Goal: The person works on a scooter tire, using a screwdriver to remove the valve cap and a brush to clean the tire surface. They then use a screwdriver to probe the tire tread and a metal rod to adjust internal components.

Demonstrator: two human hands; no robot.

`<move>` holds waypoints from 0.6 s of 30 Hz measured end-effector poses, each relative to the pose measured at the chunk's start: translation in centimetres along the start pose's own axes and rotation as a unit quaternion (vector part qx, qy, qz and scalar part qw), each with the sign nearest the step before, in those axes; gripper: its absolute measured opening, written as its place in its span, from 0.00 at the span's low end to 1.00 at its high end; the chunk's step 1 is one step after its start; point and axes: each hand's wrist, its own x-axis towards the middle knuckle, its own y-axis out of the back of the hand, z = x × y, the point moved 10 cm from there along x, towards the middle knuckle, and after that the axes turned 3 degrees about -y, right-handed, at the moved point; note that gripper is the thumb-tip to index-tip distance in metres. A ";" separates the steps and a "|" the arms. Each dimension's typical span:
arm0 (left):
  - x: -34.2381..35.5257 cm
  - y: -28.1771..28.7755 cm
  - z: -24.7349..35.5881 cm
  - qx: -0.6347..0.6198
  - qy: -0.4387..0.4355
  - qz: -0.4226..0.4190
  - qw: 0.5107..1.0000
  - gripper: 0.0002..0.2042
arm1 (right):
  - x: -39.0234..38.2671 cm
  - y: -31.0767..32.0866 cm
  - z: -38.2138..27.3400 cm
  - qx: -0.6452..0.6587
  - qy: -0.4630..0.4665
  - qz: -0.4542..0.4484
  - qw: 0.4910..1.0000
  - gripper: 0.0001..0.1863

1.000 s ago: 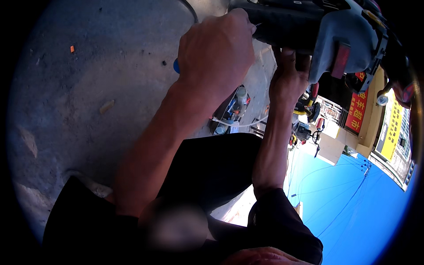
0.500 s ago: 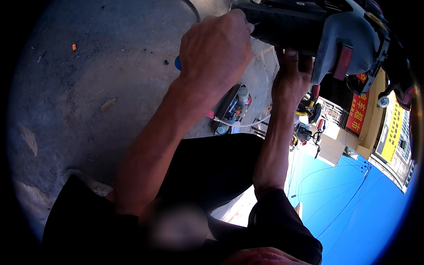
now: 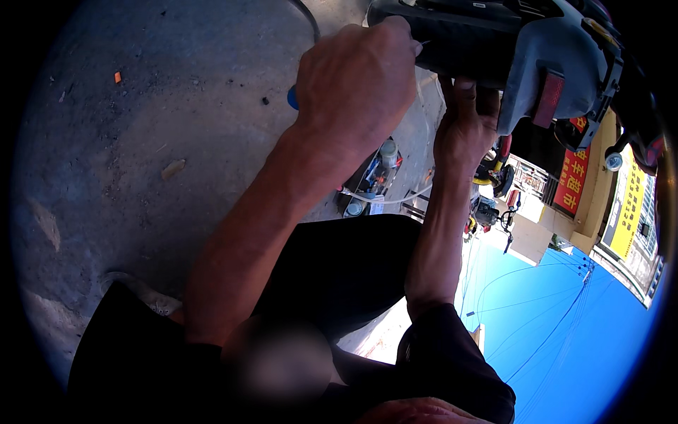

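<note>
My left hand (image 3: 357, 78) is closed in a fist at the black tyre (image 3: 462, 44) of a two-wheeler. A blue end (image 3: 292, 97) of a tool shows behind the fist, and a small shiny tip pokes out by the tyre; the rest is hidden in my grip. My right hand (image 3: 465, 131) grips the tyre's lower side, its thumb up against the rubber and its other fingers partly in shadow. Just right of that hand is the grey mudguard (image 3: 526, 78) with a red reflector (image 3: 549, 99).
Below the tyre, a tray (image 3: 374, 177) of small parts and jars sits on the concrete ground (image 3: 141, 141). A pale hose (image 3: 402, 200) runs past it. An orange scrap (image 3: 118, 77) lies at the left. Parked vehicles and signboards (image 3: 572, 180) stand at the right.
My left hand has shifted a little to the right along the tyre, with the blue-ended tool in it. My right hand and the mudguard look unmoved.
</note>
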 end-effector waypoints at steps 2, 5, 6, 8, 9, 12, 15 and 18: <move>0.1 -0.1 0.1 0.013 0.004 -0.006 1.000 0.11 | 0.0 0.1 0.1 -0.005 0.005 0.000 1.000 0.17; 0.2 0.2 0.5 0.031 0.003 -0.017 0.999 0.11 | 0.1 0.2 0.3 -0.012 0.012 -0.002 1.000 0.18; 0.2 0.3 0.6 0.038 0.001 -0.020 0.999 0.11 | 0.0 0.1 0.3 -0.008 0.014 -0.002 1.000 0.18; 0.3 0.1 0.5 0.052 0.000 -0.034 0.998 0.10 | 0.0 0.1 0.3 0.004 0.019 0.002 1.000 0.19; 0.3 -0.1 0.4 0.060 0.000 -0.041 0.997 0.10 | 0.0 0.1 0.3 -0.003 0.022 0.004 1.000 0.19; -0.3 0.1 -0.6 0.071 0.004 -0.039 0.997 0.09 | 0.1 0.6 0.4 -0.030 0.021 0.011 0.999 0.19; -2.4 -0.7 -6.8 0.153 0.099 -0.119 0.976 0.08 | 0.1 0.3 -0.4 -0.015 0.005 0.000 1.000 0.19; -5.6 -2.0 -12.4 0.266 0.131 -0.192 0.935 0.08 | 0.2 -0.3 -0.3 -0.024 0.002 -0.019 1.000 0.20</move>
